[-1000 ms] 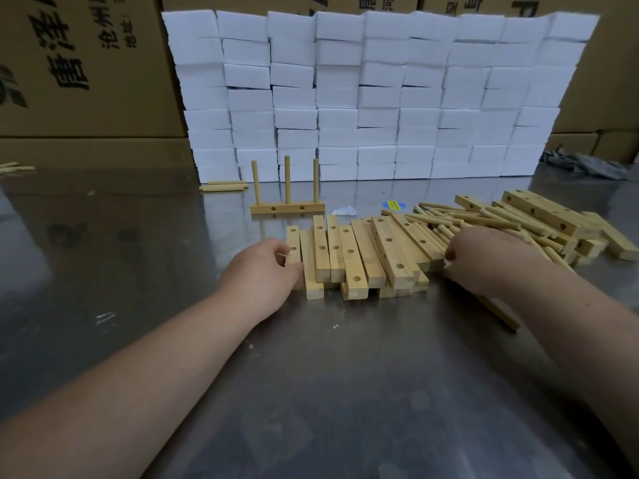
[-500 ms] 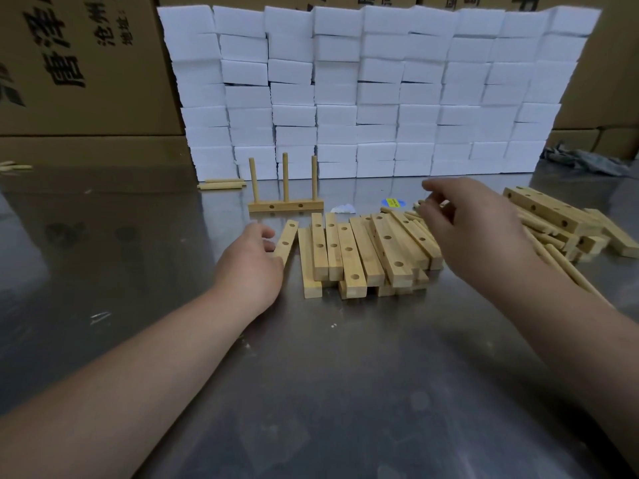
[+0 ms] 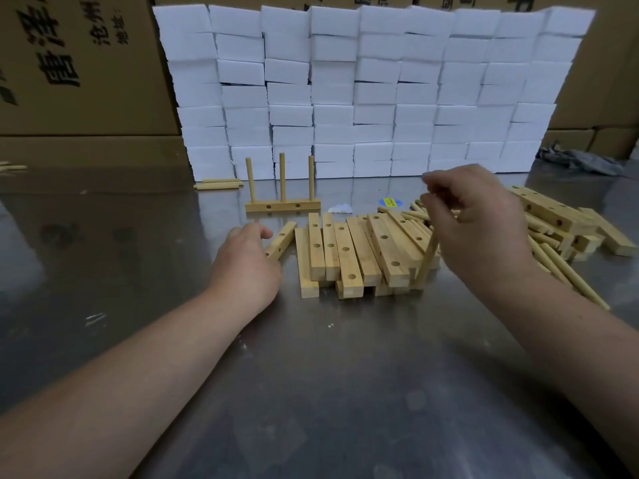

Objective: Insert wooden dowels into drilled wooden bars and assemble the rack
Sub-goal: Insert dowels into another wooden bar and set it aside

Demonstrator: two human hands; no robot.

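Several drilled wooden bars (image 3: 349,250) lie side by side in a low pile at the table's middle. My left hand (image 3: 246,264) grips one bar (image 3: 283,238) pulled out slantwise to the pile's left. My right hand (image 3: 477,219) is raised over the pile's right end and holds a dowel (image 3: 426,261) that hangs down nearly upright, its lower tip near the tabletop. Behind the pile stands a bar with three upright dowels (image 3: 283,202). Loose dowels and more bars (image 3: 553,229) lie heaped on the right, partly hidden by my right hand.
A wall of stacked white foam blocks (image 3: 373,91) runs across the back, with cardboard boxes (image 3: 76,63) behind it. Two dowels (image 3: 218,184) lie at the wall's left foot. A grey rag (image 3: 581,160) sits at far right. The steel tabletop (image 3: 311,375) stretches toward me.
My right hand rose from the dowel heap with a dowel and now holds it hanging down. My left hand drew one bar out of the pile to the left.
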